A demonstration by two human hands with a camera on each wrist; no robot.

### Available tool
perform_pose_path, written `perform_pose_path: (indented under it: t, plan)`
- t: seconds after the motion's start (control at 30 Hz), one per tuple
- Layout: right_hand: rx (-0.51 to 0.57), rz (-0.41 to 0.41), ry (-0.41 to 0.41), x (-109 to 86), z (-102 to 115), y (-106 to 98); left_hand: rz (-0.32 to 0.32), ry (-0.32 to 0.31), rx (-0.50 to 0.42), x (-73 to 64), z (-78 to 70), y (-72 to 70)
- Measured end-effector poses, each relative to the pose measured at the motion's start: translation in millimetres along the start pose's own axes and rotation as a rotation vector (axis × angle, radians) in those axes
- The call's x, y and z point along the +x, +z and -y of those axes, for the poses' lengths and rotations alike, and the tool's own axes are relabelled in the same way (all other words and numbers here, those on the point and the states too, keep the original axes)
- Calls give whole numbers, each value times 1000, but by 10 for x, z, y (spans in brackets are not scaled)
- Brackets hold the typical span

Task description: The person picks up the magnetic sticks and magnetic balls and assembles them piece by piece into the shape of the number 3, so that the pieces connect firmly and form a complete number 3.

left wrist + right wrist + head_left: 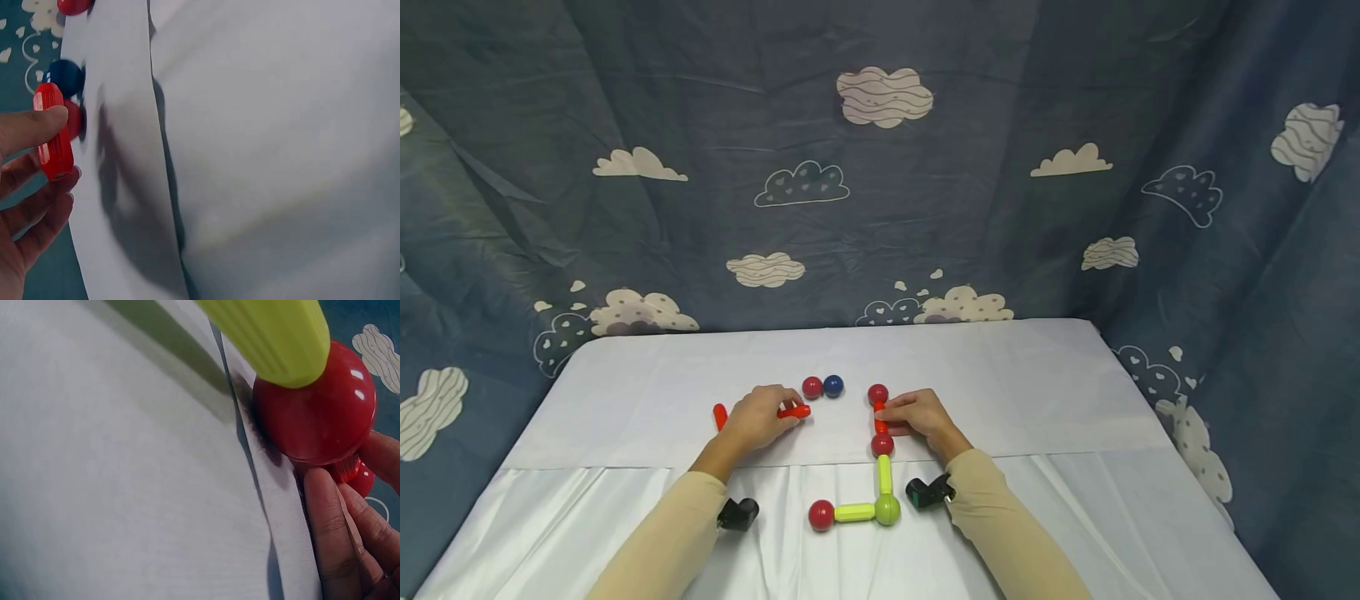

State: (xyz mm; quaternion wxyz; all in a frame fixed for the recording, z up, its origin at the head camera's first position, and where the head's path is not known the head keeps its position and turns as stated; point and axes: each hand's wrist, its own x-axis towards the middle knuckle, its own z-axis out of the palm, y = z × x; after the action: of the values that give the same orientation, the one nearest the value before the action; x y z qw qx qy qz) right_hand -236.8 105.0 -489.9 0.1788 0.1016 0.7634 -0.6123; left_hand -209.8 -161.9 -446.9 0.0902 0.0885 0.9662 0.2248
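My left hand (762,418) pinches a red rod (55,132) between thumb and fingers, raised off the table in the left wrist view. Just beyond it lie a loose red ball (812,387) and a blue ball (832,386), side by side. On the right, my right hand (921,417) grips another red rod (880,422) that joins a far red ball (877,394) to a nearer red ball (882,444). From the nearer ball, a yellow-green rod (884,475) leads to a green ball (887,509). A second yellow-green rod (854,512) runs left to another red ball (822,515).
One more red rod (720,416) lies left of my left hand, partly hidden by it. A white cloth with a crosswise fold covers the table (1037,375). Behind hangs a dark blue curtain (955,208) with cloud prints. Each wrist carries a small black camera (929,492).
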Motion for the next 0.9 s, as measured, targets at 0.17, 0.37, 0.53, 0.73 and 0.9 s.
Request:
perform_pose_path:
  t: [0.17, 0.37, 0.53, 0.73, 0.9]
  plan:
    - [11, -5, 13, 4, 3, -2, 22, 42, 33, 125, -204, 92]
    - [20, 1, -7, 6, -9, -6, 27, 77, 66, 252, -404, 200]
    - [10, 6, -10, -6, -10, -1, 4, 72, 76, 322, -483, 271]
    - [9, -1, -8, -12, -6, 2, -15, 71, 78, 375, -525, 318]
    - [11, -1, -13, -11, -4, -5, -39, 83, 86, 410, -542, 345]
